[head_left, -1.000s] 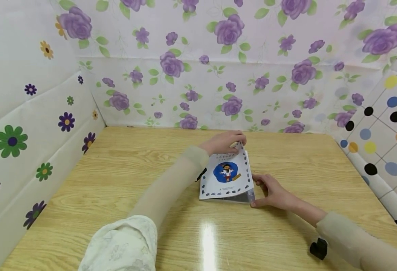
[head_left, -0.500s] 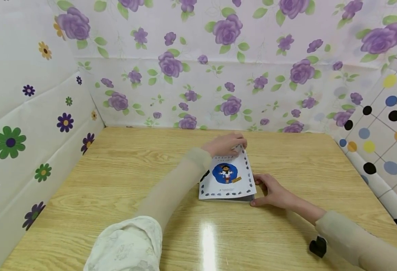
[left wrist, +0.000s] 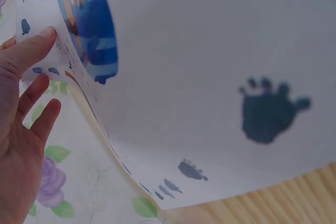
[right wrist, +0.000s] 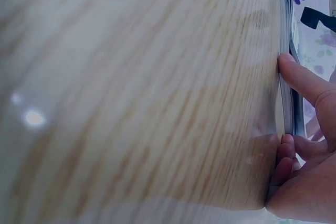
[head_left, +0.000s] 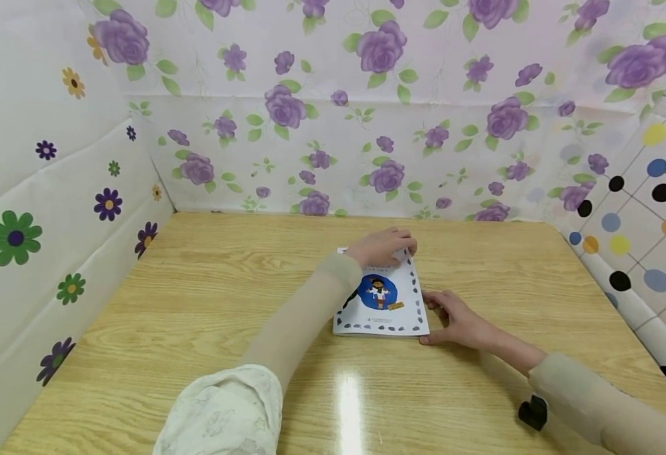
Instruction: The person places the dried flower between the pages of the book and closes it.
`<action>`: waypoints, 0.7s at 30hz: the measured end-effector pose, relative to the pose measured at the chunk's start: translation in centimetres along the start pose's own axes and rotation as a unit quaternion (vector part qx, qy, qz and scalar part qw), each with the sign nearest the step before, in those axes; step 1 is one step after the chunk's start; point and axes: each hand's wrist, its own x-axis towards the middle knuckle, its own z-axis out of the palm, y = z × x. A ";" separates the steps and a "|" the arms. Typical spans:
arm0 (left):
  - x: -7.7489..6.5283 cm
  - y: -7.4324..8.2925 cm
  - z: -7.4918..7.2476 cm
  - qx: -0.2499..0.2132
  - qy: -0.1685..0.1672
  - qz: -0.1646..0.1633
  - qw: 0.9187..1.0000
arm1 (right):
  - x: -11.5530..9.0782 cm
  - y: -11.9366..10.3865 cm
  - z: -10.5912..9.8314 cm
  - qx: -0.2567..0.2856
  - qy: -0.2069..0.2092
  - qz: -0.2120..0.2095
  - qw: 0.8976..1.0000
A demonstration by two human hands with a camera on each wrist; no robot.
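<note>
A thin picture book lies on the wooden table, its white cover bordered with small dark footprints around a blue patch with a cartoon figure. My left hand pinches the cover at the far right corner; in the left wrist view its thumb presses the cover's face, and the cover curves. At the near right corner, my right hand holds the book, thumb by the bottom edge and fingers at the right edge. The right wrist view shows the book's page edges against that thumb. My left forearm hides the book's left side.
The wooden table spreads around the book. Purple-rose cloth hangs behind it, flowered cloth on the left and dotted cloth on the right. A black wrist mount sits under my right forearm.
The cover, raised at its near right edge a second ago, has come down over the pages. My left hand has lowered slightly toward me with it; the right hand has stayed in place.
</note>
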 end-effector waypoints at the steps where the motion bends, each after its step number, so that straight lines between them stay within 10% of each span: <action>1: 0.0 0.0 0.0 0.000 0.000 0.001 1.000 | 0.0 0.0 0.0 -0.002 -0.001 0.002 1.000; 21: -0.2 0.2 0.4 -0.084 -0.067 -0.063 0.992 | 0.0 -0.1 -0.2 -0.001 -0.023 0.017 1.000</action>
